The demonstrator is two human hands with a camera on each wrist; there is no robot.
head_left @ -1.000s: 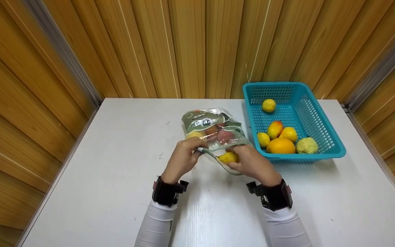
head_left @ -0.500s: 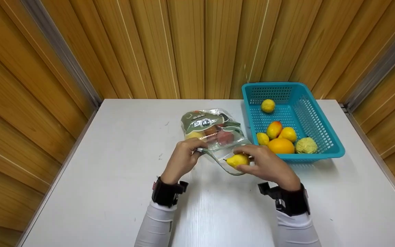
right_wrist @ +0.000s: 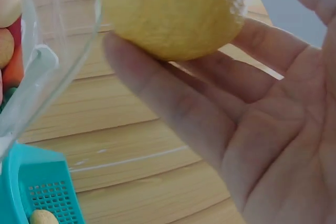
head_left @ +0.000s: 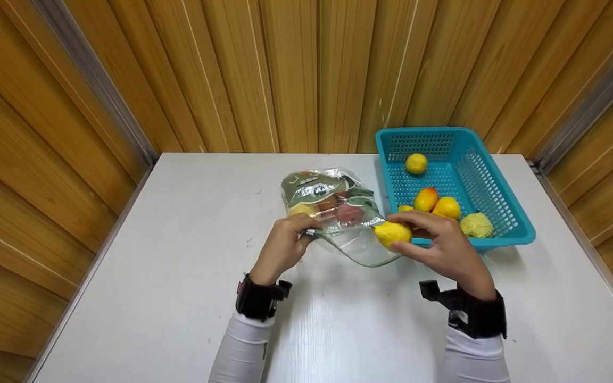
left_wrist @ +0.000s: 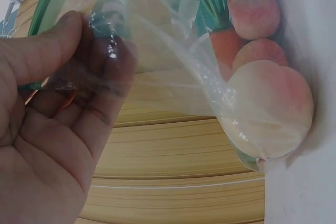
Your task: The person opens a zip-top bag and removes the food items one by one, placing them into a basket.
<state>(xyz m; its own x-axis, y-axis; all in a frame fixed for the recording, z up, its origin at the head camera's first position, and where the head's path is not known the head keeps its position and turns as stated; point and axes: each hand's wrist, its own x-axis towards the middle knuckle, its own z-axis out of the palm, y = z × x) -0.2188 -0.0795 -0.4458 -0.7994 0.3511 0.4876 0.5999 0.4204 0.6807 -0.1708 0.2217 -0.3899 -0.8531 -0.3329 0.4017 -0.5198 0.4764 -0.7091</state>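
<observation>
A clear zip bag (head_left: 358,248) with a green cartoon print lies on the table, its mouth facing the person. My left hand (head_left: 283,242) pinches the left end of its green-edged opening. Through the plastic, the left wrist view shows a carrot (left_wrist: 224,48), a large pale peach (left_wrist: 270,106) and other pinkish fruit. My right hand (head_left: 445,247) holds a yellow lemon (head_left: 393,234) between thumb and fingers at the right end of the bag's mouth. In the right wrist view the lemon (right_wrist: 170,11) is beside the bag's edge; its top is cut off.
A teal plastic basket (head_left: 503,186) stands at the back right. In it are a yellow fruit (head_left: 416,164), a red-yellow mango (head_left: 426,199), another yellow fruit (head_left: 447,207) and a pale green bumpy fruit (head_left: 477,225). A wood-panelled wall (head_left: 296,74) rises behind the white table (head_left: 200,229).
My right hand has drawn the lemon out from inside the bag's mouth, rightward and slightly up towards the basket. The left hand keeps its grip in the same place.
</observation>
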